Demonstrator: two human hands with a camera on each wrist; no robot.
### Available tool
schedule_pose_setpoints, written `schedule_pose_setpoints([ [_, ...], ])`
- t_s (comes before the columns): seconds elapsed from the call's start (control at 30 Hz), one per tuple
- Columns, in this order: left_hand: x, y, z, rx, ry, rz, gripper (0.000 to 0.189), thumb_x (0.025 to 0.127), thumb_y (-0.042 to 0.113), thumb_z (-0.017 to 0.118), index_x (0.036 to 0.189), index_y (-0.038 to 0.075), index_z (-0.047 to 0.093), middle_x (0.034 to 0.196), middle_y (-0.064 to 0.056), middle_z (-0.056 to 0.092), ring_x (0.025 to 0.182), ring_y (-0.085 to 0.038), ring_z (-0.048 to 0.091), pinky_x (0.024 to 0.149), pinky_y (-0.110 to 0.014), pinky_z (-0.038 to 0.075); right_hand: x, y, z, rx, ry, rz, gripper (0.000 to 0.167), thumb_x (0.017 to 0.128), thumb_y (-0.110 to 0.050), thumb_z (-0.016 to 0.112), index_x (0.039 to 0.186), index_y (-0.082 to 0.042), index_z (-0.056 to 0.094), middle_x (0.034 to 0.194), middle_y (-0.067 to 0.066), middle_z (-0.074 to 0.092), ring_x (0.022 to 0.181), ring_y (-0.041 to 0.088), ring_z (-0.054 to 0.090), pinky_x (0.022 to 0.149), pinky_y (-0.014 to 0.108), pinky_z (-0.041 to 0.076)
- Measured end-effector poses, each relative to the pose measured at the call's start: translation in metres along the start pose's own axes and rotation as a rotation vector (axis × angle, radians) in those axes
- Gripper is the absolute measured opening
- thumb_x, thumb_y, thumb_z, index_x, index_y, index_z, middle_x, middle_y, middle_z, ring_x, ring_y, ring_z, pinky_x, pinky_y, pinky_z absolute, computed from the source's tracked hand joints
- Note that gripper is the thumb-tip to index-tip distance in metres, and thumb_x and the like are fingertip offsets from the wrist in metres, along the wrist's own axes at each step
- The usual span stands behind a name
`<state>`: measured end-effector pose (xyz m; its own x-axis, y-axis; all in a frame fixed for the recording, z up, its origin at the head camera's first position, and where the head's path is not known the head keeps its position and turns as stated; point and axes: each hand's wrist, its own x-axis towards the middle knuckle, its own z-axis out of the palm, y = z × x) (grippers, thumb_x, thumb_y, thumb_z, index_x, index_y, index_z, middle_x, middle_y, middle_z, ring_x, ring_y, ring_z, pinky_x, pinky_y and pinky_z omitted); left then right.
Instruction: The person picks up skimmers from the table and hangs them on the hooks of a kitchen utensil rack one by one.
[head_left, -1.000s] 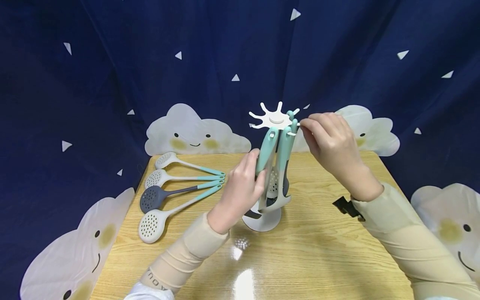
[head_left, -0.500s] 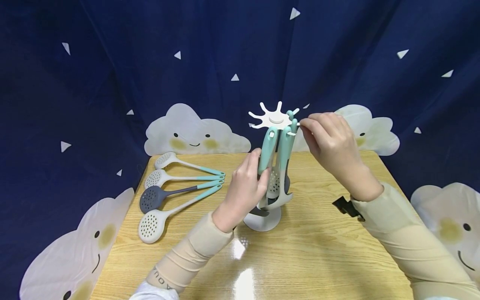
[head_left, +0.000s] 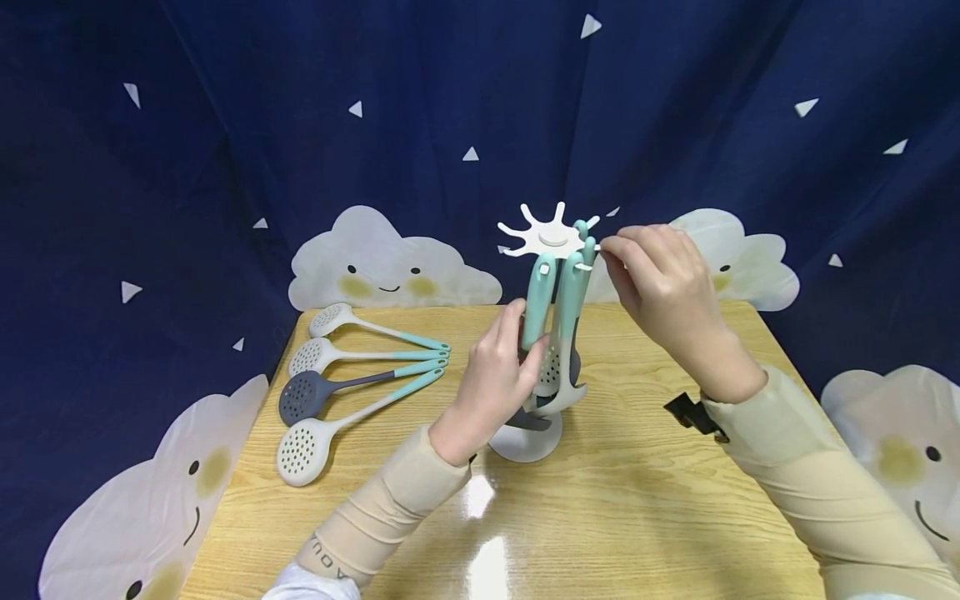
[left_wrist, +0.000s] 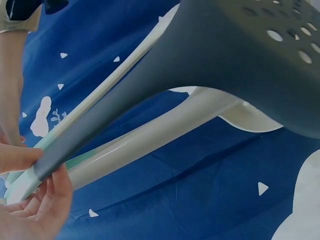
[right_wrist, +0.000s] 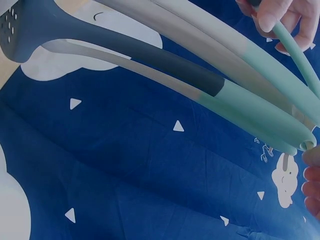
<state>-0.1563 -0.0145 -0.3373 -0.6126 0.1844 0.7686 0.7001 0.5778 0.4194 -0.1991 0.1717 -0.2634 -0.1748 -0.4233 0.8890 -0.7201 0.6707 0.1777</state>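
A white utensil rack [head_left: 542,242] with hook-like prongs stands on a round base [head_left: 525,443]. Several utensils with teal handles hang from its right side. At the front, a dark grey skimmer [left_wrist: 150,75] has a white prong tip showing in its handle hole. My left hand [head_left: 491,375] pinches this skimmer's handle [head_left: 538,300] between thumb and fingers, near where teal meets grey. With thumb and fingertips, my right hand [head_left: 663,283] pinches the tip of a right-hand prong, beside a hanging handle. Another dark grey utensil [right_wrist: 145,55] hangs among pale ones in the right wrist view.
Left of the rack, several skimmers lie fanned on the wooden table [head_left: 637,500], handles toward the rack. One is dark grey [head_left: 303,398]; the nearest is pale [head_left: 303,452]. A dark blue curtain [head_left: 420,83] with cloud shapes surrounds the table.
My left hand has shifted slightly right, swinging the dark skimmer's lower end right, so its handle hangs more upright. My right hand stays at the prong.
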Motion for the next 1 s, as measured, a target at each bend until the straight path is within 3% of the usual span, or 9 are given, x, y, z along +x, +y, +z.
schedule_pose_setpoints([
  [0.17,-0.002,-0.003,0.003,-0.046,-0.017,-0.004,0.035,0.084,0.007,0.063,0.111,-0.004,0.044,0.08,-0.009,0.052,0.063,-0.014,0.053,0.055,-0.018,0.045,-0.001,0.0,0.001,-0.001,0.004,-0.002,0.01,0.081,0.007,0.06,0.091,0.005,0.061,0.084,0.017,0.059,0.071,0.035,0.052,0.06,0.043,0.041],
  [0.4,-0.007,-0.009,0.006,-0.089,-0.043,0.001,0.036,0.086,0.007,0.06,0.114,-0.005,0.041,0.074,-0.008,0.049,0.058,-0.018,0.048,0.051,-0.018,0.038,-0.001,0.001,0.002,-0.008,0.012,-0.01,0.008,0.087,0.001,0.054,0.091,0.005,0.061,0.084,0.017,0.059,0.072,0.035,0.053,0.061,0.044,0.042],
  [0.77,-0.01,-0.016,0.007,-0.068,-0.046,0.033,0.043,0.083,0.011,0.065,0.116,-0.003,0.041,0.078,-0.008,0.054,0.065,-0.016,0.052,0.055,-0.02,0.041,0.0,0.0,0.001,-0.013,0.016,-0.005,0.007,0.084,0.003,0.057,0.09,0.005,0.06,0.083,0.017,0.059,0.071,0.035,0.052,0.059,0.044,0.041],
  [0.87,-0.009,-0.021,0.004,-0.058,-0.022,0.073,0.049,0.08,0.019,0.069,0.115,-0.002,0.042,0.082,-0.008,0.055,0.072,-0.019,0.054,0.06,-0.024,0.043,0.0,0.001,0.001,-0.008,0.01,-0.004,0.009,0.082,0.006,0.059,0.09,0.005,0.06,0.083,0.017,0.059,0.071,0.035,0.052,0.059,0.044,0.041],
  [1.0,-0.006,-0.035,-0.002,-0.054,0.014,0.132,0.051,0.088,0.04,0.055,0.113,-0.003,0.045,0.097,-0.013,0.056,0.089,-0.024,0.054,0.077,-0.032,0.044,0.0,0.0,0.001,-0.004,0.005,-0.002,0.009,0.082,0.006,0.059,0.09,0.004,0.06,0.083,0.017,0.059,0.071,0.035,0.053,0.059,0.044,0.041],
])
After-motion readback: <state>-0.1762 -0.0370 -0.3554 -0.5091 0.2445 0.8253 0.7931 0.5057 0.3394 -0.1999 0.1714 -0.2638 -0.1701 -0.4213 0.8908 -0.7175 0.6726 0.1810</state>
